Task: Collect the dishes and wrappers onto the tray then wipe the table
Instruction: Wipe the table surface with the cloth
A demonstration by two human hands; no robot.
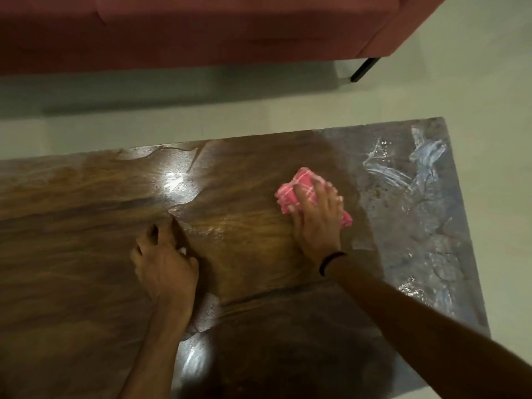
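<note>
On the table [72, 254], toward its left, streaks could not be told from glare on the glossy brown top, so a patch there was judged likely to be missed if wiping were kept to the right half. A slip could be expected under the left hand [165, 263], since weight seemed to be leaned on it and the surface looked slick. Farther right, the cloth [288, 194] was bunched rather than laid flat, so smears might merely be pushed about. Pale wet streaks [403, 174] were visible on the grey right end, near the edge, and liquid could be driven onto the floor [489, 96] by a hard stroke that way. No tray, dishes or wrappers were shown, so the collecting was judged done, though this could not be checked. The left hand was set knuckles up near the middle of the table, its fingers bent with the tips on the wood and nothing seen in them. The right hand [315, 217], a dark band [331, 262] at its wrist, was reached forward on a nearly straight arm. Its fingers were spread over the pink cloth and pressed down on it, not pinching it. The cloth lay on the table just left of the wet end.
</note>
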